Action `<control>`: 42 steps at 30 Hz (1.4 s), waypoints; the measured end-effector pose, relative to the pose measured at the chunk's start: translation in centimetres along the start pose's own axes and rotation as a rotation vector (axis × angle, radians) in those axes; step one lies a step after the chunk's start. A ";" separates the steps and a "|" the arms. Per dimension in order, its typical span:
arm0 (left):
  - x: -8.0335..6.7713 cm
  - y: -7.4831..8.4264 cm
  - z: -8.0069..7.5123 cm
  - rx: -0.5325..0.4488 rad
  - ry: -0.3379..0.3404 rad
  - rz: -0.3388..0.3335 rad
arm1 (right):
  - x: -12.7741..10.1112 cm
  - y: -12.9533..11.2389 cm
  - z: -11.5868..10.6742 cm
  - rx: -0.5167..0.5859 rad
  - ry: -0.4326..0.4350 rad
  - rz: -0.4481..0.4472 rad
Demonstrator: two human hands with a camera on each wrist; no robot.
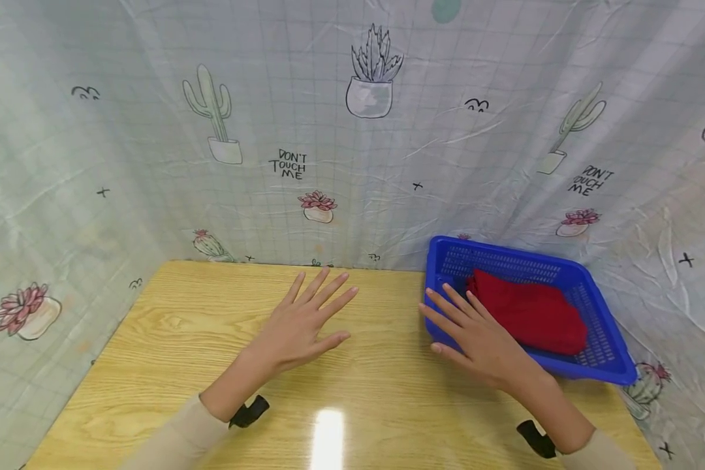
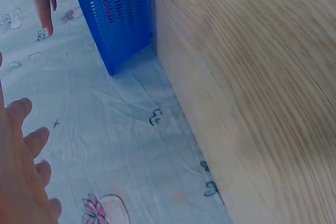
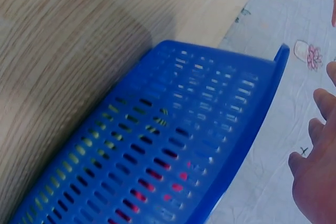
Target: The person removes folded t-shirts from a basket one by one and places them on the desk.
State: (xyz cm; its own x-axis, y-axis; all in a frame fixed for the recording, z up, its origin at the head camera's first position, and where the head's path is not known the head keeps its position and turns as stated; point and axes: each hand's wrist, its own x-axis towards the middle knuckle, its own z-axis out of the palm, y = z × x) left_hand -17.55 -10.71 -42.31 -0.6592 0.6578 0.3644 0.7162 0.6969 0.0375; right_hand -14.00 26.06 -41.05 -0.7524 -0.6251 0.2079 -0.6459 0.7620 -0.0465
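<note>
My left hand (image 1: 296,326) is held over the middle of the table with its fingers spread, holding nothing. My right hand (image 1: 476,336), fingers also spread, overlaps the near left part of a blue plastic basket (image 1: 608,326) in the head view. Folded red cloth (image 1: 529,310) lies inside the basket. In the right wrist view the slotted basket side (image 3: 205,82) is close, with bits of red showing through the slots and the right hand (image 3: 317,166) at the frame's edge. The left wrist view has the left hand (image 2: 26,166) at its left edge.
A wood-grain table (image 1: 170,326) spans the front, with the basket at its right rear. Behind and beside it hangs a pale curtain (image 1: 258,98) printed with cacti and potted plants. Black straps (image 1: 249,411) sit at both wrists below the sleeves.
</note>
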 end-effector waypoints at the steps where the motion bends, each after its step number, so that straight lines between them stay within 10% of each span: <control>1: 0.3 0.3 0.0 -0.002 0.001 0.003 | -0.1 0.1 -0.1 -0.002 0.003 0.003; 42: 9.1 9.1 1.4 -0.083 -0.019 0.109 | -3.7 3.6 -3.3 -0.011 0.050 0.122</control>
State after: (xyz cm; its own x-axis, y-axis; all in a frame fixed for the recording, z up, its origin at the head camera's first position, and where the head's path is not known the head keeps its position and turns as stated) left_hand -17.40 2.03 -39.97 -0.5803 0.7341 0.3527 0.7997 0.5956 0.0763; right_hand -13.17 31.68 -38.74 -0.8174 -0.5189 0.2503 -0.5486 0.8336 -0.0636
